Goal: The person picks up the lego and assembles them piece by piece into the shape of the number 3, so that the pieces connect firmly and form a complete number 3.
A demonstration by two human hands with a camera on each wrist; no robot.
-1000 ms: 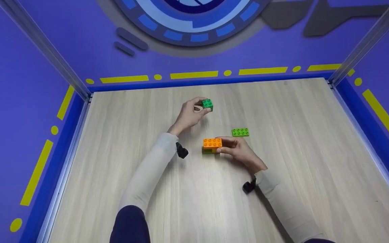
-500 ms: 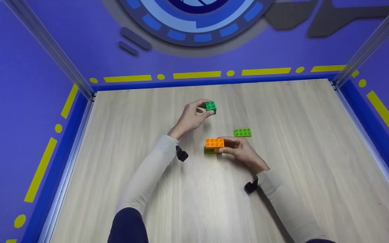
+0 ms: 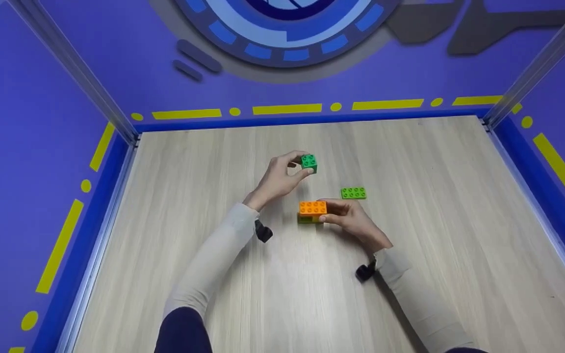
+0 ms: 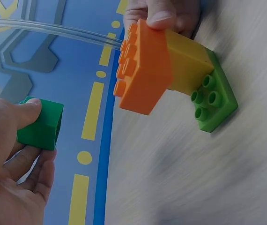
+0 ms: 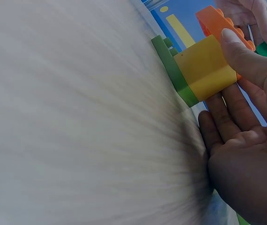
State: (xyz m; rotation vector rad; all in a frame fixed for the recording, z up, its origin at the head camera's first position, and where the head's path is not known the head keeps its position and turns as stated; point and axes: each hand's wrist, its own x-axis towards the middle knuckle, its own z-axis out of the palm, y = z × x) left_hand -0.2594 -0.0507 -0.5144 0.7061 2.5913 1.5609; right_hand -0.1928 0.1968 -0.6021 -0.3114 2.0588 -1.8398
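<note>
My left hand (image 3: 280, 175) pinches a dark green square toy brick (image 3: 309, 163) between thumb and fingers, raised beyond the stack in the head view. My right hand (image 3: 353, 220) grips a small stack of toy bricks at its right end. On top of that stack lies an orange brick (image 3: 313, 208) with two rows of studs. Below it is a yellow brick (image 4: 187, 58), set on one end of a light green flat brick (image 4: 220, 101). Bare studs of the flat brick show beside the yellow one, under the orange overhang.
A loose lime green flat brick (image 3: 353, 192) lies on the wooden table (image 3: 424, 196) just beyond my right hand. A blue-purple wall (image 3: 243, 93) with yellow marks borders the table at the back, with more walls at both sides.
My left hand has come slightly nearer the stack, bringing the dark green brick down toward it in the head view. My right hand and the stack stay in place.
</note>
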